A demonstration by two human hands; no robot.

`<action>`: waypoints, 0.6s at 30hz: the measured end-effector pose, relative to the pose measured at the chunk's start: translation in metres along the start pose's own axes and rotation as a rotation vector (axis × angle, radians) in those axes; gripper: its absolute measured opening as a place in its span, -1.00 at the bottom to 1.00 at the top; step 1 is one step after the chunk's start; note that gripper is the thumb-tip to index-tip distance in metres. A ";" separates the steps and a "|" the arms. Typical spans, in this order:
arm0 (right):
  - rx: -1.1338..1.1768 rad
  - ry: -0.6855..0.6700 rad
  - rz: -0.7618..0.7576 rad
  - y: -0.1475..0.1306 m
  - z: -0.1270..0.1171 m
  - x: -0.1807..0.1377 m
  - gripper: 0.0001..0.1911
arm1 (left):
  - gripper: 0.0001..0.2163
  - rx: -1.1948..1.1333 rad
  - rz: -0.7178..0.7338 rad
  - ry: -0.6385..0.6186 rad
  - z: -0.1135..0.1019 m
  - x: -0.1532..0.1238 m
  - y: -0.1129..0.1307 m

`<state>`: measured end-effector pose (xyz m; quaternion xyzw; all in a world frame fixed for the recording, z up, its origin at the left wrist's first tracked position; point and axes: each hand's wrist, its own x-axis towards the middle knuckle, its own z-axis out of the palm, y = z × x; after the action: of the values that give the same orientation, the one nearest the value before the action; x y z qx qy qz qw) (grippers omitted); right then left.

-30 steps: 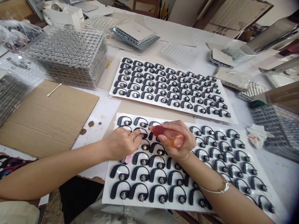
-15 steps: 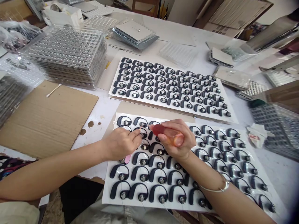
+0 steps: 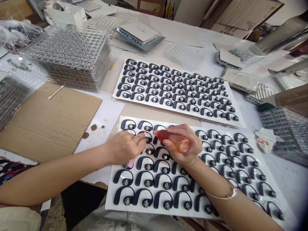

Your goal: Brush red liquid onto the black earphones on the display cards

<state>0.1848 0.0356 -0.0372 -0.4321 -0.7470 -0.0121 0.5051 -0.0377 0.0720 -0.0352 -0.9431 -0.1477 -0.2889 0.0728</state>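
My left hand [image 3: 127,145] is closed around a slim pink tool [image 3: 131,163]. Its flat pink end sticks out below my palm and its thin tip shows past my fingertips; my fingers hide the middle, so its exact kind is unclear. In my right hand [image 3: 184,144] is a small translucent squeeze bottle [image 3: 176,141] with reddish-orange contents, lying on its side with its fine nozzle pointing left. Nozzle and tool tip nearly meet above a black ear-hook earphone part [image 3: 145,125] with a round metal piece. Rows of these parts lie on a white sheet [image 3: 113,192] under my hands.
Behind lies a second white board [image 3: 115,98] with black ear-hook parts. A stack of clear trays [image 3: 72,54] stands at left, near a cardboard sheet [image 3: 53,122] with a cotton swab [image 3: 55,92] on it. At right are crumpled tissue [image 3: 265,140] and more trays [image 3: 284,128].
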 end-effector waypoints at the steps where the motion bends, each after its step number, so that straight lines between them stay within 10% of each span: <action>1: 0.001 0.002 0.002 0.000 0.000 0.000 -0.68 | -0.83 -0.006 -0.001 0.003 0.000 0.000 0.000; 18: 0.032 0.012 -0.024 -0.001 0.001 0.002 -0.70 | -0.83 -0.047 -0.009 -0.009 -0.004 0.001 -0.004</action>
<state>0.1832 0.0362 -0.0353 -0.4146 -0.7492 -0.0088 0.5164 -0.0402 0.0748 -0.0317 -0.9452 -0.1457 -0.2883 0.0484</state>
